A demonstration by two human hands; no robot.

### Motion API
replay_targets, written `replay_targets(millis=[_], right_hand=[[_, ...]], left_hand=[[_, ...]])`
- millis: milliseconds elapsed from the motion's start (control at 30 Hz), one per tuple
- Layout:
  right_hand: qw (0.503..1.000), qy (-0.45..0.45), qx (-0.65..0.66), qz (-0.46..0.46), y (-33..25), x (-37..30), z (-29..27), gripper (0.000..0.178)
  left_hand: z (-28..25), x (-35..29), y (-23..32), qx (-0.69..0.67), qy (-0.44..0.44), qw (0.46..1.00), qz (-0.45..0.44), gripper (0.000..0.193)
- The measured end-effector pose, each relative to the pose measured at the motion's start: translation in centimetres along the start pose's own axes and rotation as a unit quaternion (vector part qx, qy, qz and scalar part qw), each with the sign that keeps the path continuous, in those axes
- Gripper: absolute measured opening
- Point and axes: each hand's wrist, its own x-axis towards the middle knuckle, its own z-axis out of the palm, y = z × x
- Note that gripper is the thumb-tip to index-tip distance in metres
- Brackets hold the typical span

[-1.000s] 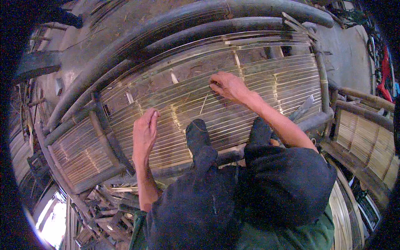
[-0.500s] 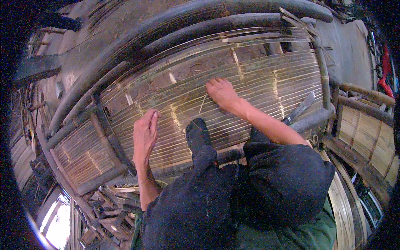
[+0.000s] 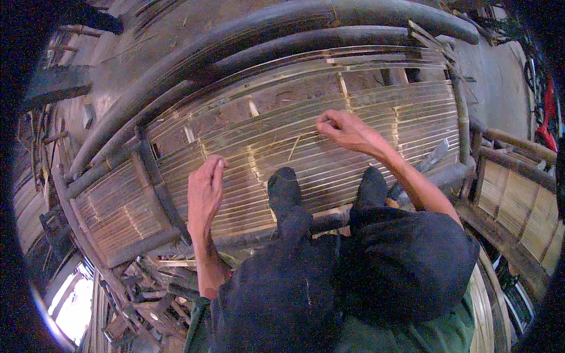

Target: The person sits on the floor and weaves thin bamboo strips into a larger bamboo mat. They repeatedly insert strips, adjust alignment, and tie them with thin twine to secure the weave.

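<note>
Across my front lies a bamboo seat of many thin parallel slats, lashed at cross bars. My left hand is held above the slats at left, fingers curled and thumb pressed to the forefinger. My right hand hovers over the middle of the seat, fingers bent into a pinch. What either pinch holds, if anything, is too fine to make out. A short pale splinter rests on the slats between the hands. Right of my right forearm lies a big knife, its handle partly behind that arm.
Thick dark bamboo poles arch along the seat's far side. My dark-clad feet rest on the near slats. A second slatted panel stands at right. Bamboo offcuts are heaped at lower left. A red object is at far right.
My right hand has moved to the right over the slats, fingers still bent. The left hand stays nearly in place. My right foot shows more now, and the whole view has shifted slightly.
</note>
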Motion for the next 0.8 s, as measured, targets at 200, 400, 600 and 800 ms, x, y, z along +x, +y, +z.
replay_targets(millis=[200,400,600,800], right_hand=[[0.922,-0.134,0.351,0.090,-4.9,-2.2,-2.5,0.025],[0.843,-0.177,0.495,0.113,-10.5,-1.2,-2.6,0.035],[0.862,-0.244,0.443,0.045,-10.2,0.8,0.7,0.045],[0.902,-0.247,0.352,0.032,-10.2,1.5,2.4,0.039]], left_hand=[[-0.7,-0.1,1.9,-0.019,-0.013,1.000,0.006,0.018],[-0.8,0.1,3.4,-0.047,-0.016,0.998,0.028,0.016],[-0.5,0.5,4.9,-0.054,-0.042,0.997,0.027,0.016],[0.5,0.5,5.1,-0.085,-0.039,0.995,0.045,0.016]])
